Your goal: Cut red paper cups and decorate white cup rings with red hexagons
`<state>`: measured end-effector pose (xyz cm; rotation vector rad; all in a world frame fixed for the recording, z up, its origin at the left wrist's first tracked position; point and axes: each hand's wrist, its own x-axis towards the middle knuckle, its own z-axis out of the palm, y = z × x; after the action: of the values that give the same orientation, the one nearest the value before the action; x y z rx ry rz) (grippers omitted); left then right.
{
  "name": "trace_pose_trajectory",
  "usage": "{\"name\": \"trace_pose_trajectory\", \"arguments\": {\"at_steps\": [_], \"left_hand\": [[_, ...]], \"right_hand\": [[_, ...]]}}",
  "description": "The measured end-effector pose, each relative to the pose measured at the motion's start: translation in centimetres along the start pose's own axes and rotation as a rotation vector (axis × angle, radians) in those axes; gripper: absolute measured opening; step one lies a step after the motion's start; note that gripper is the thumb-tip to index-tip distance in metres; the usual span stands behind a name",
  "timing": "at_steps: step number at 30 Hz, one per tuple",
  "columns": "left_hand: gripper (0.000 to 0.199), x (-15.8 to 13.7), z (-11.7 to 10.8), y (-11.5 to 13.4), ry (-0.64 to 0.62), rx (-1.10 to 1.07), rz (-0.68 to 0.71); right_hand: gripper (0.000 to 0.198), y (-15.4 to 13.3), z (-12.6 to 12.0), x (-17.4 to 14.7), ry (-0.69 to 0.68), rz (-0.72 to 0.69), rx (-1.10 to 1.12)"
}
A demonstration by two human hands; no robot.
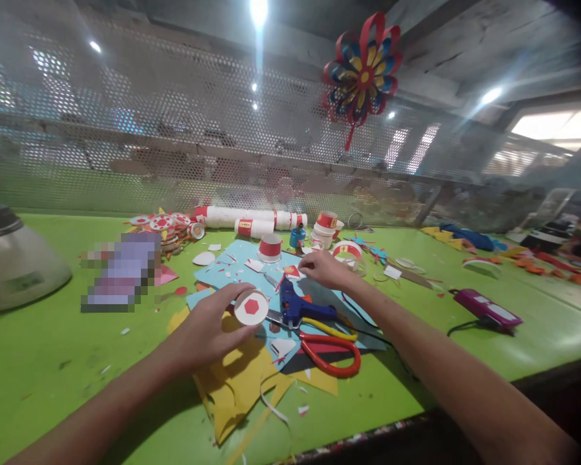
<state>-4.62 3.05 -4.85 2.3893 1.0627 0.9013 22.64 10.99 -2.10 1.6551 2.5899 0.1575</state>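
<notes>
My left hand (pixel 217 326) grips a round white paper disc (pixel 244 315) by its edge, with a red hexagon at its centre facing me. Beyond the blue glue gun (pixel 295 303), my right hand (pixel 326 268) has its fingers pinched at the edge of a small red paper piece (pixel 291 272) with a yellow mark. Between my hands, the glue gun lies across scissors (pixel 336 355) with one red and one yellow handle. Light blue paper (pixel 232 261) and yellow paper (pixel 237 381) lie under these. An upturned red-and-white paper cup (pixel 270 248) stands behind them.
Stacked paper cups (pixel 242 217) lie along the back, near a small blue bottle (pixel 297 236). Decorated discs (pixel 162 223) sit at back left. A purple device (pixel 487 309) with a cord is on the right. A paper flower (pixel 365 76) hangs above a mesh screen (pixel 198 129).
</notes>
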Motion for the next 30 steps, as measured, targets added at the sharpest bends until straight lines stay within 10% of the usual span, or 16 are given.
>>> {"name": "trace_pose_trajectory", "arguments": {"at_steps": [15, 30], "left_hand": [[0.043, -0.2, -0.2, -0.1, 0.026, 0.034, 0.021], [0.044, -0.1, 0.2, -0.2, 0.012, 0.04, 0.027]], "right_hand": [[0.031, -0.6, 2.4, 3.2, -0.105, 0.021, 0.166], [0.019, 0.6, 0.6, -1.3, 0.075, 0.141, 1.286]]}}
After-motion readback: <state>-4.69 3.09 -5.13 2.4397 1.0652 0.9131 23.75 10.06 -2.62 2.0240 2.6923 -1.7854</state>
